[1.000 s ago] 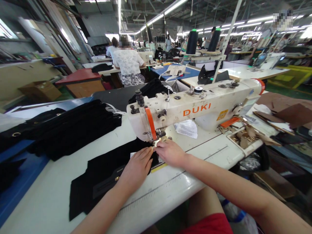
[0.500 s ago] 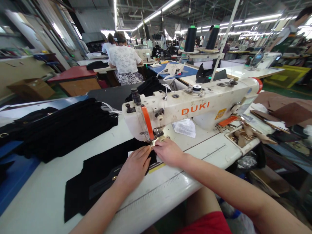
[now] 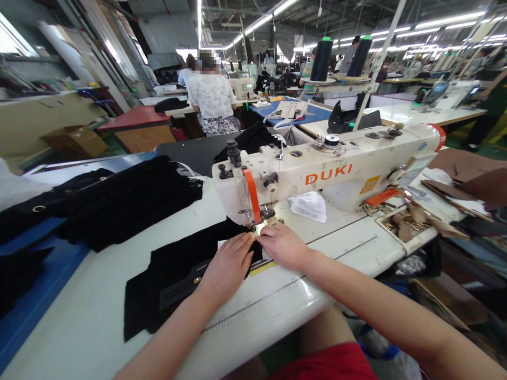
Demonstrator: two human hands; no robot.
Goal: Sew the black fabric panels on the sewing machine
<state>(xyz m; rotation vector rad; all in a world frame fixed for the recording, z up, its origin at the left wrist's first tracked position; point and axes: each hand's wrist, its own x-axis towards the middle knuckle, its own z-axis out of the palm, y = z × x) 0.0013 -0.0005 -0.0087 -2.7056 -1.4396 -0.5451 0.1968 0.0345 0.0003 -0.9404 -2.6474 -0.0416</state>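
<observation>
Black fabric [image 3: 174, 264] lies flat on the white sewing table, its right end under the needle area of the white sewing machine [image 3: 285, 174]. A dark strip with a gold-coloured fitting [image 3: 197, 280] rests on the fabric. My left hand [image 3: 231, 264] presses on the fabric left of the needle, palm down, fingers extended together. Just right of the needle, my right hand [image 3: 283, 245] has its fingers bent and pressed together at the fabric edge; what they pinch is too small to tell. A white label [image 3: 222, 245] shows beside my left hand.
A stack of black pieces [image 3: 138, 200] lies on the left. White paper slips [image 3: 308, 206] sit behind my right hand. A tray of small parts [image 3: 407, 224] stands at right. A person [image 3: 213, 97] sits ahead with their back turned.
The whole view has shifted, so the machine and table appear further right. The fabric has moved slightly toward the needle, with both hands staying beside the needle.
</observation>
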